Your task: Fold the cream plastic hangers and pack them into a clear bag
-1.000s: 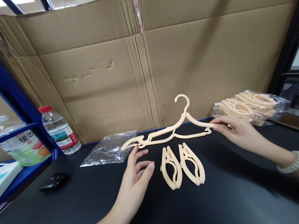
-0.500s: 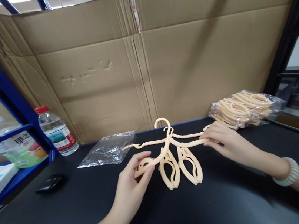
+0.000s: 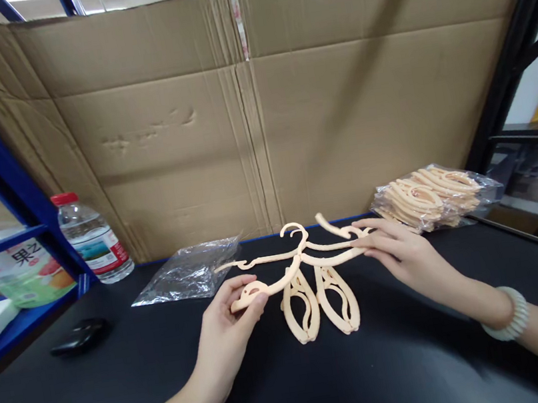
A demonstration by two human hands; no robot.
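Note:
A beige plastic folding hanger (image 3: 285,281) is held spread between my two hands above the black table. My left hand (image 3: 224,326) pinches its left arm near the end, thumb on top. On the other side my right hand (image 3: 398,253) grips the end of the right arm. Close to the right fingers, a short beige piece (image 3: 330,225) sticks up and to the left; which hanger it belongs to I cannot tell. Behind lies a second unfolded hanger (image 3: 270,258), partly hidden. Two folded hangers, a left one (image 3: 291,316) and a right one (image 3: 328,310), lie nearer me.
An empty-looking clear plastic bag (image 3: 179,275) lies left of the hangers. At the back right is a bag of folded hangers (image 3: 430,194) beside a dark tablet-like slab (image 3: 530,226). A black mouse (image 3: 79,335) and a red-capped bottle (image 3: 96,244) are left. Cardboard (image 3: 164,143) walls the back.
The short beige piece by my right hand has swung upward. The hanger's left end has dropped slightly, and both hands keep their grip. The whole view has shifted a little.

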